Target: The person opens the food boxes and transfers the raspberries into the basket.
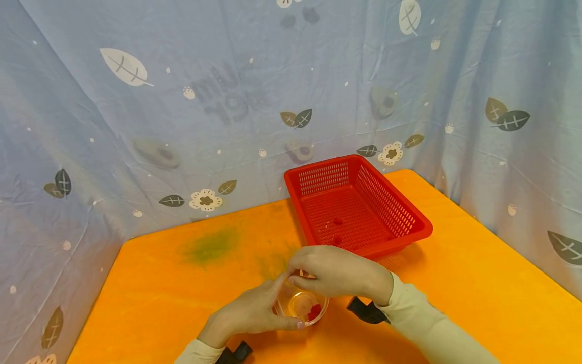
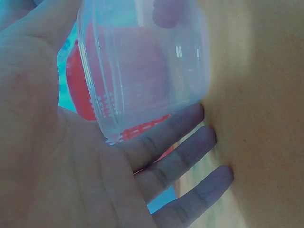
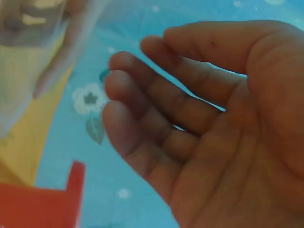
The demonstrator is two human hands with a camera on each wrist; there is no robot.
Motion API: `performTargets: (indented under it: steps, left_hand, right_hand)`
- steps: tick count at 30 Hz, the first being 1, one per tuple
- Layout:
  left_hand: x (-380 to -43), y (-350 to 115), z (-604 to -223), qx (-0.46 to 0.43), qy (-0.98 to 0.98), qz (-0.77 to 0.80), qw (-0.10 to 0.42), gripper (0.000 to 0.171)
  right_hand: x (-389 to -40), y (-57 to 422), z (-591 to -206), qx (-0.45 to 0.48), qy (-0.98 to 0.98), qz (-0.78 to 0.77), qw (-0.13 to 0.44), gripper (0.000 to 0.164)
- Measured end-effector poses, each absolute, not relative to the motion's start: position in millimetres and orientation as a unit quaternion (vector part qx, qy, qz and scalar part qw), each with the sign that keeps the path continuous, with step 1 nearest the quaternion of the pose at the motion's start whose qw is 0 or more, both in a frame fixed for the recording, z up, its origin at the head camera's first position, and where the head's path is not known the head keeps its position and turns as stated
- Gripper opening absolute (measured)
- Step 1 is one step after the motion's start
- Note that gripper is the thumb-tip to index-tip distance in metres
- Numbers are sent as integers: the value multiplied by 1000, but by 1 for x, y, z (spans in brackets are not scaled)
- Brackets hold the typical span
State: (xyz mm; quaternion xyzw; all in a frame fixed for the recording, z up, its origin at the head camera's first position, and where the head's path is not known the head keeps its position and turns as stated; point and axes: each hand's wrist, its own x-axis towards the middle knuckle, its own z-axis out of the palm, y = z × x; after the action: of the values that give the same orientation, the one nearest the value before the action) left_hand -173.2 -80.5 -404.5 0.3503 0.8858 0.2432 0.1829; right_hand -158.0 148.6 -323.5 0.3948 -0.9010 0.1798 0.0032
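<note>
A clear plastic container (image 1: pixel 291 303) stands on the orange tabletop, with a small red piece (image 1: pixel 313 312) inside. My left hand (image 1: pixel 254 308) holds it from the left, thumb along the near side and the other fingers at the far side. In the left wrist view, the container's clear wall (image 2: pixel 142 71) lies against the fingers, which touch the table. Over the container's far right rim is my right hand (image 1: pixel 332 270). The right wrist view shows this hand (image 3: pixel 204 104) with loosely bent fingers, thumb close to the index finger, and nothing visible between them.
A red perforated basket (image 1: pixel 414 232) stands behind the right hand, holding small red pieces (image 1: pixel 338 221). Blue patterned curtain (image 1: pixel 254 101) surrounds the back and sides of the orange table (image 1: pixel 173 298). Green stains (image 1: pixel 211 246) mark the tabletop.
</note>
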Motion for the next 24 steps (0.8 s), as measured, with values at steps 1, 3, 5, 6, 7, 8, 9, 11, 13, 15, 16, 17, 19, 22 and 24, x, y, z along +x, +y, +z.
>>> performTargets:
  steps: [1, 3, 5, 6, 7, 8, 9, 11, 13, 15, 16, 17, 19, 22, 24]
  left_hand:
    - [-173, -81, -404, 353, 886, 242, 179, 102]
    - [-173, -81, -404, 351, 886, 243, 182, 101]
    - [-173, -82, -404, 344, 887, 243, 192, 98]
    - [-174, -82, -403, 339, 887, 245, 198, 97]
    - [-174, -82, -403, 335, 887, 244, 202, 97]
    - [-174, -82, -403, 332, 888, 244, 205, 96]
    - [-174, -81, -403, 331, 888, 244, 206, 96]
    - [-173, -81, -403, 329, 890, 241, 202, 96]
    - [-173, -81, -402, 331, 892, 238, 196, 97]
    - [-173, -80, -402, 329, 892, 239, 196, 98]
    - [-173, -80, -402, 328, 893, 238, 197, 99]
    - [-173, -80, -402, 327, 893, 239, 197, 100]
    - [-173, -79, -402, 325, 893, 240, 197, 100]
    - [-173, -78, -402, 325, 893, 242, 196, 104]
    - [-173, -78, -402, 327, 892, 242, 194, 106]
  right_hand:
    - [-157, 146, -326, 393, -903, 175, -9, 11]
    - [-156, 142, -330, 391, -904, 169, -32, 11]
    - [-156, 138, -335, 395, -902, 166, -50, 13]
    - [-156, 136, -337, 400, -900, 163, -55, 13]
    - [-157, 134, -340, 408, -897, 160, -55, 13]
    - [-157, 133, -342, 417, -894, 157, -54, 14]
    - [-157, 132, -344, 423, -892, 153, -50, 13]
    - [-158, 130, -348, 431, -889, 146, -40, 14]
    - [-159, 129, -351, 436, -888, 141, -33, 15]
    - [-160, 128, -355, 435, -889, 138, -35, 16]
    - [-161, 128, -356, 436, -889, 135, -36, 16]
    - [-161, 127, -358, 437, -889, 131, -38, 16]
    - [-162, 126, -360, 435, -892, 114, -40, 15]
    - [-162, 124, -364, 428, -900, 76, -37, 13]
    - [-161, 123, -367, 422, -904, 56, -34, 10]
